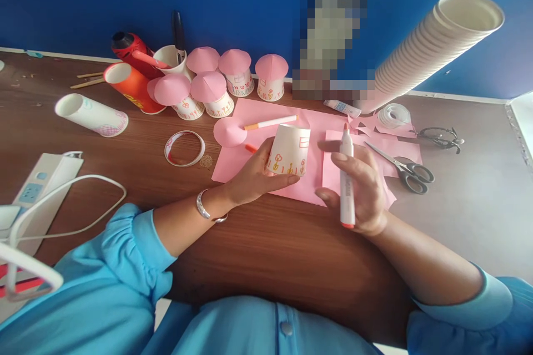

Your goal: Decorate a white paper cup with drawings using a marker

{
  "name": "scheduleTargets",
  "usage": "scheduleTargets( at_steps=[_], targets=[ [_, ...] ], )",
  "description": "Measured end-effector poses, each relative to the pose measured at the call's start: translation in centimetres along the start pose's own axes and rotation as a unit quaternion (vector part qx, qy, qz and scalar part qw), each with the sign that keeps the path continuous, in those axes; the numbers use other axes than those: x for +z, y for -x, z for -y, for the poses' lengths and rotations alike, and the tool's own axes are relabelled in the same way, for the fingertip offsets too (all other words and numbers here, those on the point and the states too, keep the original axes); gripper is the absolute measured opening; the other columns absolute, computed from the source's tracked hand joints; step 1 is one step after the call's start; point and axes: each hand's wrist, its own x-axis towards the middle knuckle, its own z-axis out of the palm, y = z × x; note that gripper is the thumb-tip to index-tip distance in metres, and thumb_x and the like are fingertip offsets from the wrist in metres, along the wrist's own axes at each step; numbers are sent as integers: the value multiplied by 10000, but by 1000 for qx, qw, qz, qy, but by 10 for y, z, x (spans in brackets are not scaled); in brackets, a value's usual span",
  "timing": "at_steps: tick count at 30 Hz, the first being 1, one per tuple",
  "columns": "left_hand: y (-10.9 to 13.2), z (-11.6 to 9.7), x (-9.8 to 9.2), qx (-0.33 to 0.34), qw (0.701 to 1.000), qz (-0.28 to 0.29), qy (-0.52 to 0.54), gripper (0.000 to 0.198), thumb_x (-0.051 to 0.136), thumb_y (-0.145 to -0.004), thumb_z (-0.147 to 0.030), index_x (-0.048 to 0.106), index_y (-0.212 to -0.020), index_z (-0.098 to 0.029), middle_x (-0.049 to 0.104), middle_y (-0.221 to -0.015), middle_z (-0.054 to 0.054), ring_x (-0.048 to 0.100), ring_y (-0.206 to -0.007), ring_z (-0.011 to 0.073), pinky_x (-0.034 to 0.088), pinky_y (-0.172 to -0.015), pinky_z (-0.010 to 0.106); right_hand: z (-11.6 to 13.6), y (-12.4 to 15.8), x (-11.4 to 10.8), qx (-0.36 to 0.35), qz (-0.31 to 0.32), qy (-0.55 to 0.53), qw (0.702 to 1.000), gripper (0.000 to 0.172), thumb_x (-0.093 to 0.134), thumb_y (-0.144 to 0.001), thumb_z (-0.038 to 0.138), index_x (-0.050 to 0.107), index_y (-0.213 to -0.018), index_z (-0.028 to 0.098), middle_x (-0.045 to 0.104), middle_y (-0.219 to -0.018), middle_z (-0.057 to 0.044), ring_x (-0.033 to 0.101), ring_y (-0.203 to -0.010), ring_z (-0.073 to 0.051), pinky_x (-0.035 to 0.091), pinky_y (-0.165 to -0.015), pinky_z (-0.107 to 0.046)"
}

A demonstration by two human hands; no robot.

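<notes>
My left hand (254,175) is closed round an upside-down white paper cup (290,149) with small orange and yellow drawings near its rim. My right hand (360,188) grips a white marker with an orange tip (346,177), held upright just right of the cup. Both hands hover over pink paper sheets (316,127) on the brown table. A pink paper cone (229,131) and an orange-capped pen (270,122) lie on the paper behind the cup.
Several cups with pink cone tops (237,75) stand at the back. A tall leaning stack of white cups (433,44), scissors (402,165), a tape roll (393,115), a tape ring (184,148), a lying cup (91,115), an orange cup (131,86) and a power strip (37,186) surround the paper.
</notes>
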Motion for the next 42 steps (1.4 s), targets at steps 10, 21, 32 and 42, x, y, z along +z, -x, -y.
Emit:
scheduleTargets(
  at_steps=[10,21,32,42],
  targets=[
    [-1,1,-2,-3,1000,-15,1,696,922,-780,-415,537,-1342,-273,640,-1228,69,621,-1146,274,519,-950,429,24,-12,-6,26,0,-97,995,282,623,-960,100,655,-1222,199,677,-812,-50,669,-669,-205,575,-532,-351],
    [-3,-1,1,15,1000,-8,1,662,909,-788,-393,529,-1318,-280,615,-1147,49,603,-1034,228,528,-886,390,21,-9,-6,13,33,-66,997,190,629,-932,95,610,-1066,230,652,-787,-10,682,-641,-169,526,-454,-267],
    [-3,-1,1,20,1000,1,-20,650,912,-777,-433,516,-1266,-268,603,-1113,45,607,-995,224,551,-832,381,22,-11,-6,21,54,-54,997,192,630,-924,84,613,-1047,230,672,-791,-11,695,-650,-167,545,-502,-263],
    [-4,-3,2,25,998,1,-50,661,906,-774,-446,493,-1255,-256,594,-1112,49,607,-977,220,559,-807,375,22,-11,-6,17,72,-47,996,199,623,-921,80,600,-1036,241,669,-791,-1,694,-638,-157,554,-518,-257]
  ],
)
